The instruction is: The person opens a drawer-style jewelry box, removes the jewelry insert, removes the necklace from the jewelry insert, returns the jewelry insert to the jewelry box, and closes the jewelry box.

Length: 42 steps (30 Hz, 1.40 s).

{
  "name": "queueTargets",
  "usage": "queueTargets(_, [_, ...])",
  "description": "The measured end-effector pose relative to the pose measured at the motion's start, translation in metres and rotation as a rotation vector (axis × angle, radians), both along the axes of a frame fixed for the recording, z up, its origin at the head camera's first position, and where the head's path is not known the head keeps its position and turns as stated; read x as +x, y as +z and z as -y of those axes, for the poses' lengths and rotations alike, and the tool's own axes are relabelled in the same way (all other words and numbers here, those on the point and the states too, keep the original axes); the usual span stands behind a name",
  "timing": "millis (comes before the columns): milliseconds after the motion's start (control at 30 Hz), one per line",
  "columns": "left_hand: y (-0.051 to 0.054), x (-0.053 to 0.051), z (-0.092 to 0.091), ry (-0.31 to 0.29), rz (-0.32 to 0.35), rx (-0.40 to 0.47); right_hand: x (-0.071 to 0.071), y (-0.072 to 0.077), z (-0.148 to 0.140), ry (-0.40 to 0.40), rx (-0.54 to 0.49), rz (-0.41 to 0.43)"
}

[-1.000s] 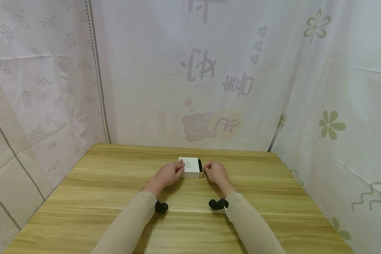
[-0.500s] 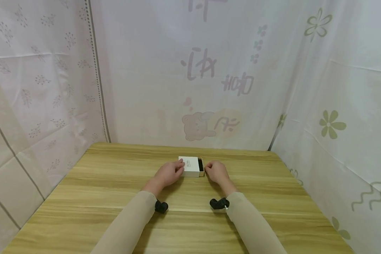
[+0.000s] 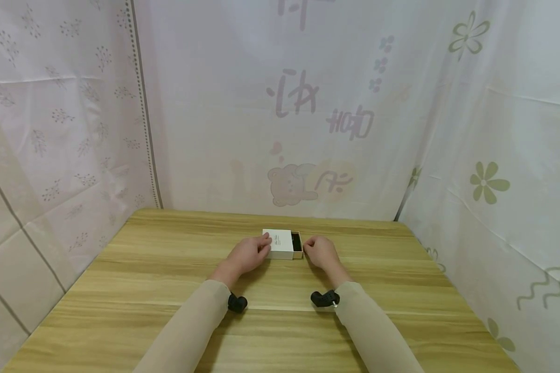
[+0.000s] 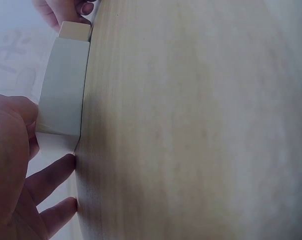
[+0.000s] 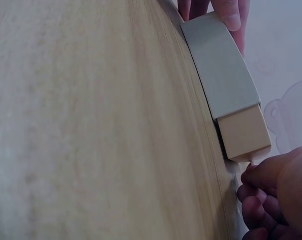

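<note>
A white box sleeve (image 3: pixel 281 241) with small print on top lies flat at the table's far middle. Out of its right end sticks a tan inner tray (image 3: pixel 298 255) with something black inside. My left hand (image 3: pixel 247 255) holds the sleeve's left end, fingertips on top and thumb at the near side. In the right wrist view, my right hand (image 5: pixel 280 192) has curled fingers and pinches a small pale tab (image 5: pixel 251 162) at the end of the tray (image 5: pixel 244 134). The left wrist view shows the side of the sleeve (image 4: pixel 65 85) beside my left hand (image 4: pixel 13 160).
The wood-grain table (image 3: pixel 168 321) extends around both forearms. Behind it hangs a pale printed curtain (image 3: pixel 205 129), with more curtain at left and right. A black device (image 3: pixel 237 303) sits on the left wrist, another (image 3: pixel 324 299) on the right.
My right hand has moved slightly to the right, and the tray has slid further out of the sleeve with it. The left hand and sleeve have stayed nearly in place.
</note>
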<state>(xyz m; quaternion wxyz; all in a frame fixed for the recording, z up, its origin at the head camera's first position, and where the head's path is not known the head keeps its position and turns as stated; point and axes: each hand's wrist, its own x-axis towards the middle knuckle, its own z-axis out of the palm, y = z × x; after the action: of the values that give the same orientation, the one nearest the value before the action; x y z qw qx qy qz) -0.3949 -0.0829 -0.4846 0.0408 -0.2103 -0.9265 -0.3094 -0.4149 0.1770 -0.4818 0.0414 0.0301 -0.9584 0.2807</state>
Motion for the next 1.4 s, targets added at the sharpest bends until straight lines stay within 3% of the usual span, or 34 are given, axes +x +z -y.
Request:
queueTargets(633, [-0.001,-0.002,0.0,0.008,-0.037,-0.007,-0.002,0.001,-0.01,-0.003,0.023,-0.01])
queueTargets(1400, [-0.007,-0.006,-0.001,0.026,-0.02,-0.01,0.001,0.0,-0.02,-0.014,0.022,0.002])
